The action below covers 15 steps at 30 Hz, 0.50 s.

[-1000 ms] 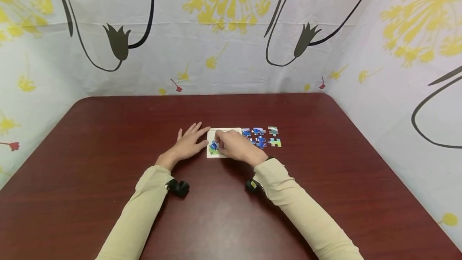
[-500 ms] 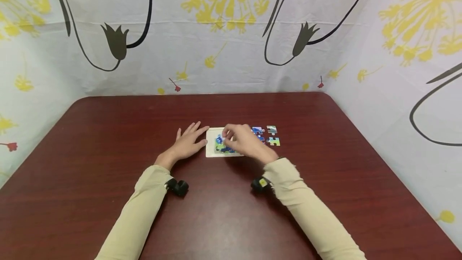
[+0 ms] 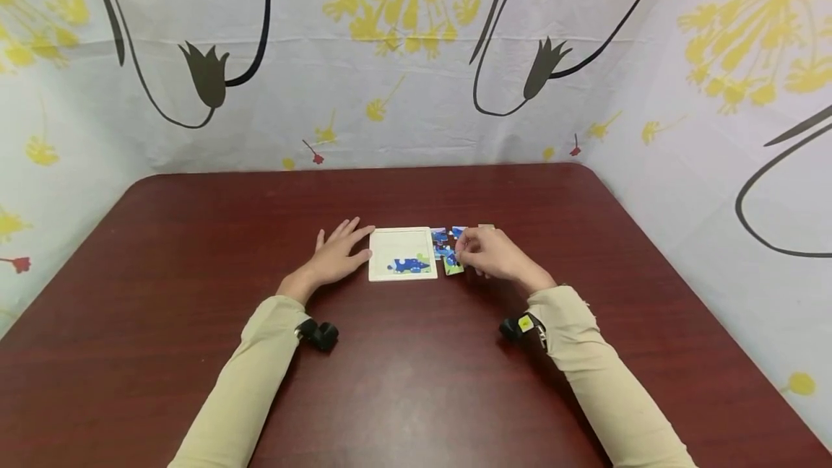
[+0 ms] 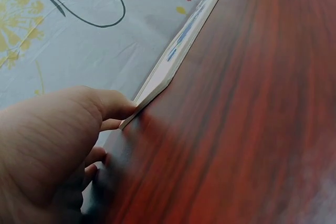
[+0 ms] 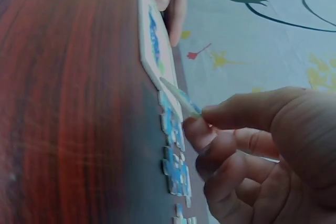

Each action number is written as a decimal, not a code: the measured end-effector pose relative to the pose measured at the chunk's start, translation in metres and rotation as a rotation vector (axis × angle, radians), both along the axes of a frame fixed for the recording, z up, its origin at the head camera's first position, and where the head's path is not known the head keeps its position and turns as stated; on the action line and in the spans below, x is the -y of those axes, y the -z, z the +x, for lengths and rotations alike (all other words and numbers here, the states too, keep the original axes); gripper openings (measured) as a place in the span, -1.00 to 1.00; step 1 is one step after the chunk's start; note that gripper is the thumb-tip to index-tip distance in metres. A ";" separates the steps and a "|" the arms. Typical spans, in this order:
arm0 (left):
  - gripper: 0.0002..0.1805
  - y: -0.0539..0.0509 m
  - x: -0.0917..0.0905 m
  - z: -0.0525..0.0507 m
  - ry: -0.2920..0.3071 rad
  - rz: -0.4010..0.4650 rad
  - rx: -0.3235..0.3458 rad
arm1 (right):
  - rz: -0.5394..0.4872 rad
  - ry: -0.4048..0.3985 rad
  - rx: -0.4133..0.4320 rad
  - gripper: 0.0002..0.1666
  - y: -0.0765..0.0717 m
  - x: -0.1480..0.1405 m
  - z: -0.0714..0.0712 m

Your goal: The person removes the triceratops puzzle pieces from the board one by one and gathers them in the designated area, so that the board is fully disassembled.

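My right hand (image 3: 497, 255) pinches a green and blue jigsaw piece (image 3: 453, 263) between thumb and fingertips, just right of a pale square puzzle tray (image 3: 396, 240). In the right wrist view the piece (image 5: 180, 97) is tilted and raised above the table. Joined blue and green pieces (image 3: 411, 266) lie along the lower right of the tray. With its fingers spread, my left hand (image 3: 330, 260) rests at the tray's left side. The left wrist view has the thumb touching the tray's edge (image 4: 167, 83).
Several loose jigsaw pieces (image 5: 176, 174) lie in a cluster to the right of the tray, partly hidden by the right hand in the head view. A dark red wooden table (image 3: 403, 367) carries everything. Patterned white cloth (image 3: 416, 107) hangs behind it and at the sides.
My right hand has moved right, from over the tray to beside the loose pieces, carrying the green and blue jigsaw piece. The tray's lower left is now bare. My left hand stays put.
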<state>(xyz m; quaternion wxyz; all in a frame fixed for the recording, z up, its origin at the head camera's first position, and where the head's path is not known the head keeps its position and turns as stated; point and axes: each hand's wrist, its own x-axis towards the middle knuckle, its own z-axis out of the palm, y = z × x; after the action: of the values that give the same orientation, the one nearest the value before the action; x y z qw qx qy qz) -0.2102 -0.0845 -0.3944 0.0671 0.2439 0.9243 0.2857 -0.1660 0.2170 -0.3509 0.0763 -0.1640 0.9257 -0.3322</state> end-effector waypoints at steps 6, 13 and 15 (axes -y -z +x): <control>-0.40 0.002 -0.001 -0.002 0.002 0.000 0.009 | 0.083 -0.059 -0.030 -0.89 0.006 0.004 0.000; -0.40 0.000 0.001 0.000 0.010 0.023 0.005 | 0.187 -0.115 -0.102 -0.90 0.007 0.011 0.003; -0.40 -0.002 0.001 -0.001 0.011 0.030 0.001 | 0.208 -0.112 -0.116 -0.91 0.006 0.012 0.002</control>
<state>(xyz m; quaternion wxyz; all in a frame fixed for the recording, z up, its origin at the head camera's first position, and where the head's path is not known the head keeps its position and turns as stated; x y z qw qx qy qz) -0.2114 -0.0853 -0.3923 0.0655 0.2500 0.9185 0.2993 -0.1644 0.2054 -0.3565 0.0577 -0.2255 0.9474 -0.2197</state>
